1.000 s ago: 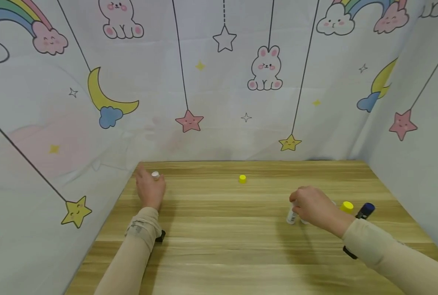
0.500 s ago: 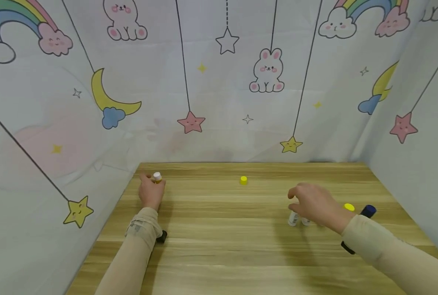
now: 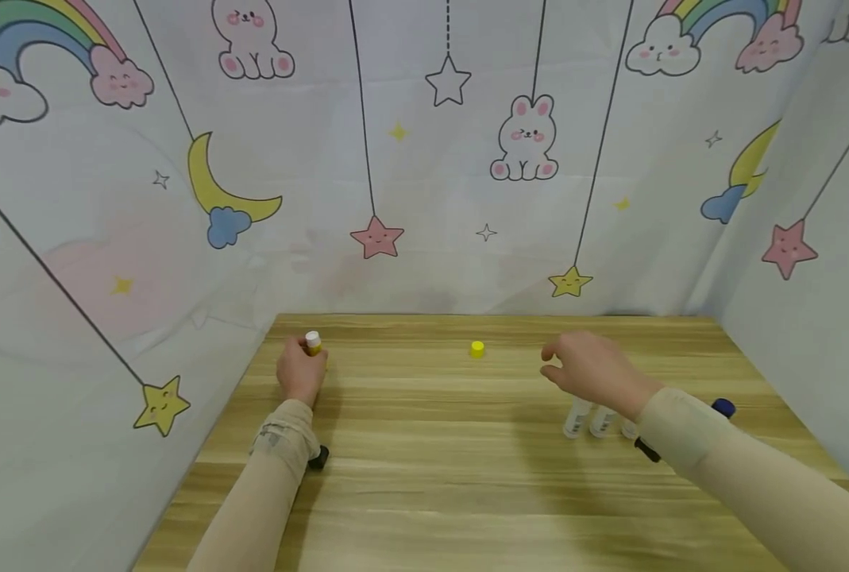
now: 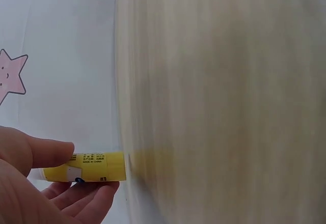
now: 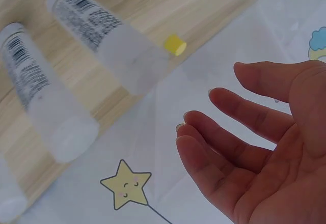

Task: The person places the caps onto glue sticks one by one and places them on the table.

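At the table's back left, my left hand [image 3: 300, 375] pinches a yellow glue stick [image 3: 314, 347] between thumb and fingers. In the head view the stick stands upright with its white end up, and in the left wrist view the printed yellow barrel [image 4: 99, 167] shows, its far end at the table. My right hand [image 3: 596, 369] hovers over several whitish translucent tubes [image 3: 577, 419] standing in a row, its fingers loosely bent around nothing. The right wrist view shows a gap between those fingers and the nearest tube [image 5: 109, 38], which carries a barcode label.
A small yellow cap [image 3: 477, 349] sits near the middle of the table's back edge. Beyond my right sleeve a dark blue cap [image 3: 723, 408] pokes out; what lies under it is hidden. A patterned cloth [image 3: 438, 175] hangs behind the wood-grain table [image 3: 424, 477] and at both sides.
My right hand has come off the leftmost tube and risen up and left, uncovering more tubes. The left hand has shifted slightly, and more of the glue stick shows. The head view has turned a little left.
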